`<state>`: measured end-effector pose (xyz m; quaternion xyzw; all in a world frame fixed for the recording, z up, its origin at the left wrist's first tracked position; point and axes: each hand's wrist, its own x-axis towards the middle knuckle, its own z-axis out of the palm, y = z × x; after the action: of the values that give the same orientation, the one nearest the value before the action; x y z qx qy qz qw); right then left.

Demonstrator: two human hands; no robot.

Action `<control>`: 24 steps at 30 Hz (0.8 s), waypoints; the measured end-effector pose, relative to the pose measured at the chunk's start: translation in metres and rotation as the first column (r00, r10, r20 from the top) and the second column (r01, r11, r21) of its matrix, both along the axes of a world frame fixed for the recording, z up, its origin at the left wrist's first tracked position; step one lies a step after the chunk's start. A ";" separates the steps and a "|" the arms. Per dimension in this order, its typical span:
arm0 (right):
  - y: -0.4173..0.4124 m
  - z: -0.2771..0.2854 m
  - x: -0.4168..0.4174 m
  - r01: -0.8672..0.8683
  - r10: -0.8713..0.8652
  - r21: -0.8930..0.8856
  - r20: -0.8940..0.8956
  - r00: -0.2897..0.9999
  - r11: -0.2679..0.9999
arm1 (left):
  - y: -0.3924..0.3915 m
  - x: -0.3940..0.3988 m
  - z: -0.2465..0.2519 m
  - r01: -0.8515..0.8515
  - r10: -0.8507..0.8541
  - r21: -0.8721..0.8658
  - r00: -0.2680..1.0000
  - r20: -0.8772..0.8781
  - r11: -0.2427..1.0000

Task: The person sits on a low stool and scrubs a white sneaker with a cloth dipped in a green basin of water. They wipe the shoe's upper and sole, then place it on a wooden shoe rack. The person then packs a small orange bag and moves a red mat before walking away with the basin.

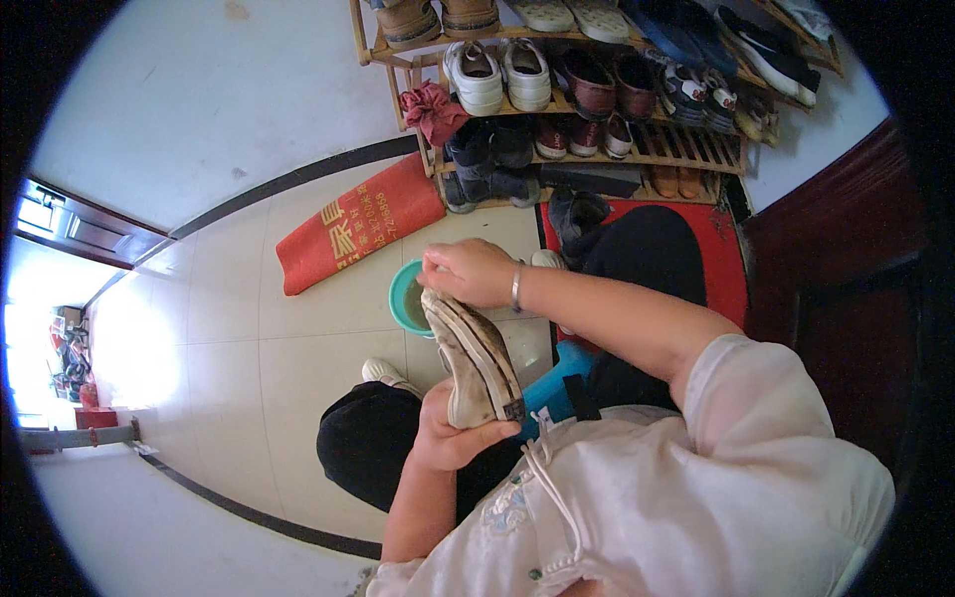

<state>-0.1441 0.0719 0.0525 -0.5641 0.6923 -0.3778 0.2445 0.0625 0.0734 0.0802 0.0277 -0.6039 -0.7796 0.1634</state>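
A dirty whitish shoe is tilted in front of me, its stained, striped sole edge towards me. My left hand grips it by the heel, thumb under the heel end of the sole. At the toe is my right hand, a silver bangle on its wrist and its fingers curled. Whether those fingers pinch the toe or a small thing is hidden. Just beyond the toe, a teal plastic bucket with murky water stands on the tiled floor, partly covered by the right hand and the shoe.
A wooden shoe rack with several pairs of shoes stands against the wall. A red mat with yellow writing lies left of it, and another red mat lies by the dark door. Blue plastic shows between my black-trousered legs.
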 end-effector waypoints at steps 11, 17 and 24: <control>0.034 0.054 0.026 -0.276 0.275 -0.021 -0.030 0.961 0.961 | -0.012 0.004 0.006 -0.052 0.063 -0.040 0.938 0.340 0.998; -0.029 -0.005 -0.019 0.144 -0.118 0.114 -0.203 0.972 0.983 | 0.001 -0.014 0.004 0.110 -0.057 -0.349 0.986 0.159 0.931; 0.029 0.006 -0.046 0.177 -0.298 0.240 0.771 0.562 0.954 | -0.014 -0.008 -0.010 0.076 0.010 -0.686 0.993 0.120 0.723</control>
<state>-0.1902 0.1005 0.0587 -0.2179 0.6022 -0.5717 0.5129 0.0542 0.0598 0.0704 -0.0010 -0.8590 -0.4992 0.1131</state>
